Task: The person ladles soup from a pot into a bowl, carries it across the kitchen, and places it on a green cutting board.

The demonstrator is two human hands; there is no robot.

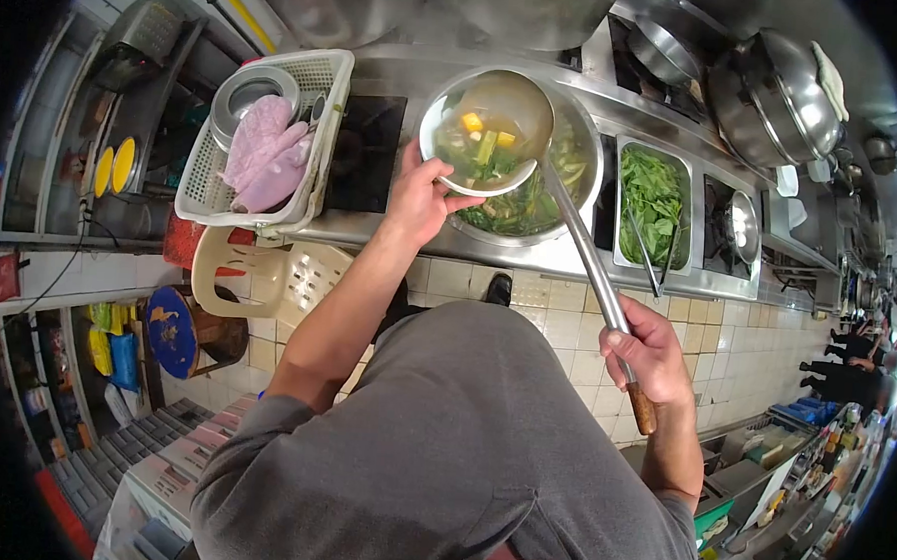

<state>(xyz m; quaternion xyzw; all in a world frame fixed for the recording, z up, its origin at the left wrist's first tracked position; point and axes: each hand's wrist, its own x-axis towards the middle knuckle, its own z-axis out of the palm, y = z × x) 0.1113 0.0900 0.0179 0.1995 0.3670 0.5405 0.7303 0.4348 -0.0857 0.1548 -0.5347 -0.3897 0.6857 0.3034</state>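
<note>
My left hand (420, 201) grips a pale bowl (484, 190) by its near left rim, over a large metal pot (595, 181). My right hand (649, 359) is closed round the handle of a long ladle (588, 248), near its brown grip end. The ladle's wide round head lies over the far side of the bowl, overlapping it in this view. Soup with yellow chunks and green leafy pieces shows in the bowl. Broth and leafy greens (509, 218) fill the pot below.
Right of the pot, a rectangular metal tray (688, 235) holds green leaves and tongs (648, 259). On the left stands a white basket (312, 189) with pink gloves (266, 157) and a metal ring-shaped vessel. A beige plastic chair (304, 274) is below it. Large pots (777, 99) sit back right.
</note>
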